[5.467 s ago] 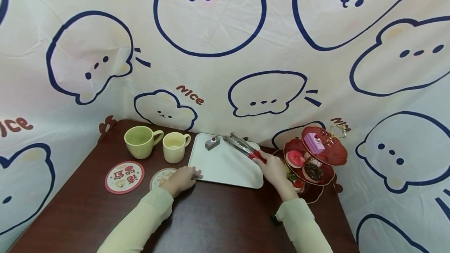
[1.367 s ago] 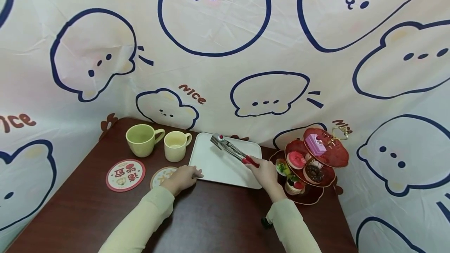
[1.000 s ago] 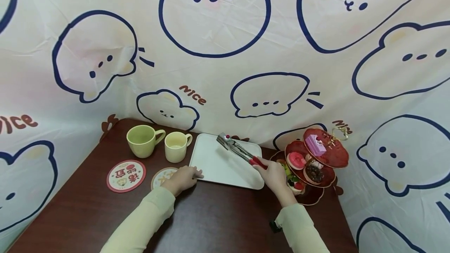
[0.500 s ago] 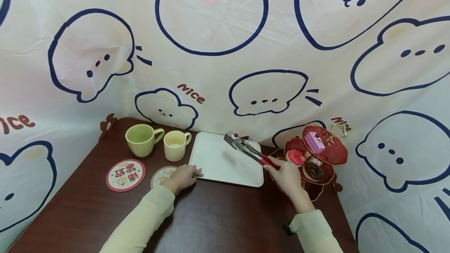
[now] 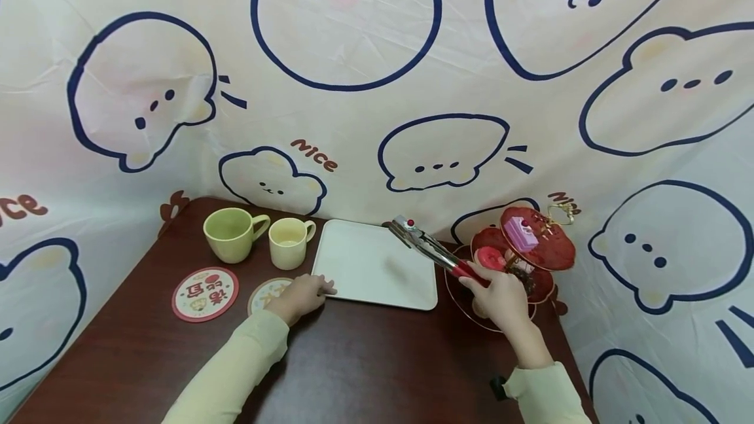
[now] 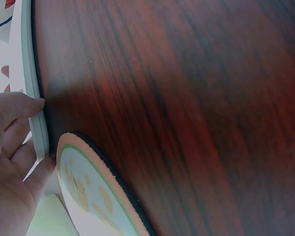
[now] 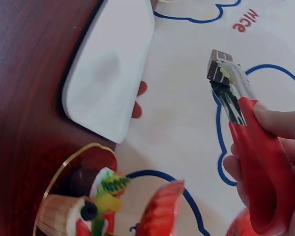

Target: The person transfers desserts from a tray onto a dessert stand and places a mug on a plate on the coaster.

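Observation:
My right hand (image 5: pixel 501 296) grips the red handles of metal tongs (image 5: pixel 432 250). A small toy cake slice (image 7: pixel 220 65), brown-grey with a red berry on top, is pinched in the tongs' tips. In the head view the tips overlap the far right of the white tray (image 5: pixel 374 270), and a shadow falls on the tray below. My left hand (image 5: pixel 303 296) holds the tray's near left corner, thumb and fingers around its rim. Beside my right hand stands a red tiered stand (image 5: pixel 554 247), partly hidden by the hand.
On the stand sit a purple cake (image 5: pixel 521 234), a pink donut (image 5: pixel 490 258) and other toy sweets. A green mug (image 5: pixel 230 237) and a cream mug (image 5: pixel 288 244) stand at the left, with a red-rimmed coaster (image 5: pixel 205 294) and a partly covered coaster (image 5: pixel 265 290) before them. A patterned cloth hangs behind.
The cake slice lay on the tray; the tongs took hold of it and lifted it. My right hand has since carried it rightward toward the stand. The left hand stays at the tray corner.

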Demonstrator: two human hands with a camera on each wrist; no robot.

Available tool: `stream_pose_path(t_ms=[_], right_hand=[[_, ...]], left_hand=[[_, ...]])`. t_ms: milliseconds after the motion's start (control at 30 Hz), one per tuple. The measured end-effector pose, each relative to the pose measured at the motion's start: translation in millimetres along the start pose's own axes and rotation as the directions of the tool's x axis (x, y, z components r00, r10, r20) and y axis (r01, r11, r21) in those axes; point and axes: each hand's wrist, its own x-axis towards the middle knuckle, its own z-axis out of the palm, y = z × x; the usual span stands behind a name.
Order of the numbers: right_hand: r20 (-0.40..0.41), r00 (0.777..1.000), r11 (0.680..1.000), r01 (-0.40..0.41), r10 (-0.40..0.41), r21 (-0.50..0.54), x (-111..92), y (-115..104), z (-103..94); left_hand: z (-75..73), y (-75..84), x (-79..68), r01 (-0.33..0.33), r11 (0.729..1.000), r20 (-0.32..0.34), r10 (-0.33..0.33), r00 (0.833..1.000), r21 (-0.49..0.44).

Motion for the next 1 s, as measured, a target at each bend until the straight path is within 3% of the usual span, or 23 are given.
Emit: stream_pose_path(t_ms=[567, 767, 1000], right_hand=[[-0.011, 0.998, 0.997, -0.070, 0.070, -0.039, -21, 5, -42.8], [0.086, 0.989, 0.992, -0.116, 0.119, -0.043, -25, 13, -33.0], [0.112, 0.985, 0.992, -0.125, 0.128, -0.029, -28, 19, -12.9]], left_hand=[[-0.8, -4.0, 1.8, 0.007, 0.999, 0.015, -0.008, 1.000, 0.032], [-1.1, -3.0, 3.1, 0.015, 1.000, 0.021, -0.015, 1.000, 0.027], [2.8, -4.9, 5.6, 0.019, 1.000, 0.026, -0.020, 0.999, 0.024]])
